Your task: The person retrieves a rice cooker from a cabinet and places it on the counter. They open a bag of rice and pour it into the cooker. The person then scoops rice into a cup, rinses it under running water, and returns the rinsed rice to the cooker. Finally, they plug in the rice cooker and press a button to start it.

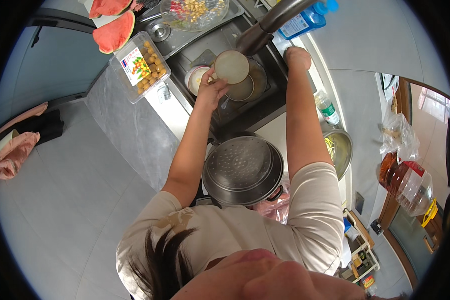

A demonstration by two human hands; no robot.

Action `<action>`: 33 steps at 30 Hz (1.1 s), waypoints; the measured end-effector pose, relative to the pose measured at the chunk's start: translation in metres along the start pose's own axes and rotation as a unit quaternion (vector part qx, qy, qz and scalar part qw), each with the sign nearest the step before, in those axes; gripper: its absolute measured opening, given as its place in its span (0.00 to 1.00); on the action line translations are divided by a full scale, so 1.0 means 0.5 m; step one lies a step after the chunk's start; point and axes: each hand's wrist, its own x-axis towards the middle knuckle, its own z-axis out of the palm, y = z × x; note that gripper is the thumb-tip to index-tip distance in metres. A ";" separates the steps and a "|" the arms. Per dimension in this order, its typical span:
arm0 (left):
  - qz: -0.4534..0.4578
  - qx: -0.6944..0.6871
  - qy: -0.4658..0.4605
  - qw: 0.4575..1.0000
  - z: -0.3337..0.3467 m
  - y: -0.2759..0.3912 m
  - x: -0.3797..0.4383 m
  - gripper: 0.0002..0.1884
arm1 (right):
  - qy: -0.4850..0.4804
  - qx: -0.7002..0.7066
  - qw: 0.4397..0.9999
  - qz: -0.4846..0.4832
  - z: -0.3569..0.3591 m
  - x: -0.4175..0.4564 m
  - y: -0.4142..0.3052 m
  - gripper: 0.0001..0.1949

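In my left hand (211,90) is a small round bowl (231,67), gripped at its rim over the sink (258,116) and beneath the dark faucet (252,37). Under it in the basin lie another bowl (242,90) with cloudy liquid, a spoon (225,103) and a larger round vessel (260,80). A white bowl (197,79) with a red rim sits to their left, partly behind my fingers. My right hand (298,58) is closed at the right edge of the sink, beside the faucet; whether it grips a handle there cannot be told.
A plastic box of round fruit (152,75) and watermelon pieces (114,32) lie left of the sink. A glass dish (195,13) is at the top. A steamer pot (243,168) stands close before me. Blue bottle (303,22), clear bottle (328,108) and metal bowl (343,150) line the right side.
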 end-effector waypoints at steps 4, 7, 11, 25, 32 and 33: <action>0.000 -0.002 -0.007 1.000 0.013 0.010 -0.020 0.30 | 0.023 0.039 0.998 -0.050 0.011 0.002 0.022 0.22; 0.001 0.009 -0.025 1.000 0.026 0.033 -0.057 0.29 | 0.078 0.184 0.979 -0.035 0.034 -0.050 0.056 0.30; -0.010 0.066 -0.041 0.997 0.050 0.064 -0.114 0.29 | -0.037 0.434 0.874 -0.215 0.054 -0.204 0.146 0.37; -0.070 0.205 -0.215 0.952 0.132 -0.011 -0.420 0.29 | -0.302 0.831 0.414 -0.214 0.079 -0.583 0.441 0.33; -0.190 0.360 -0.399 0.822 0.152 -0.121 -0.569 0.30 | -0.097 0.900 0.411 -0.110 0.094 -0.761 0.709 0.27; -0.205 0.376 -0.417 0.802 0.153 -0.137 -0.582 0.29 | -0.070 0.902 0.415 -0.102 0.097 -0.790 0.753 0.27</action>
